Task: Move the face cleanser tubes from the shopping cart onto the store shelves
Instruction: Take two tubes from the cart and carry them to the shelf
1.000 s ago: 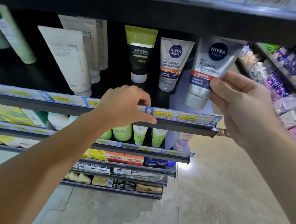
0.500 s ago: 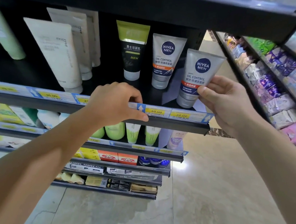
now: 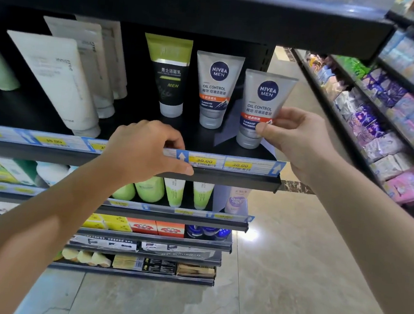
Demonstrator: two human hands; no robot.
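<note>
The right hand [image 3: 301, 140] pinches the silver tube [image 3: 264, 104] low by its cap, cap-down at the right end of the shelf [image 3: 202, 141] — it looks light, soft and slippery, so hold gently near the stiff cap — while the left hand [image 3: 145, 151] grips the shelf's near edge.

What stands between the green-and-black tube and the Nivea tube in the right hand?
A second Nivea Men tube, standing cap-down on the shelf; the head view shows it.
</note>
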